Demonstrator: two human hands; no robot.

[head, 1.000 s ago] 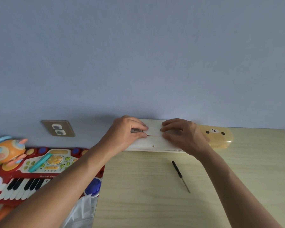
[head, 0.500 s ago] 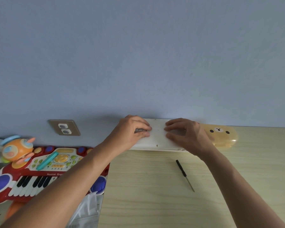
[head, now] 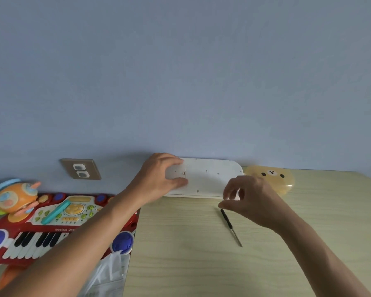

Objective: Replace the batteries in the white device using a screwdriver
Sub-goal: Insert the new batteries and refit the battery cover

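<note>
The white device (head: pixel 210 176) lies flat at the back of the wooden table (head: pixel 180 254), against the wall, its underside up with small screw holes showing. My left hand (head: pixel 161 179) grips its left end, thumb at the near edge and fingers over the far edge. My right hand (head: pixel 248 200) hovers off the device just above the table, fingers loosely curled and empty. A small black-handled screwdriver (head: pixel 230 226) lies on the table directly under and left of that hand, tip pointing toward me. No batteries are visible.
A translucent yellow bear-face case (head: pixel 270 179) sits right of the device. Left of the table stands a red toy keyboard (head: pixel 51 228) with an orange toy (head: pixel 15 196). A wall socket (head: pixel 81 169) is on the wall. Clear plastic (head: pixel 107 275) lies at the table's left edge.
My right hand has lifted off the device and drawn back toward the screwdriver. My left hand has spread to hold the device's left end. The device's top face is now uncovered.
</note>
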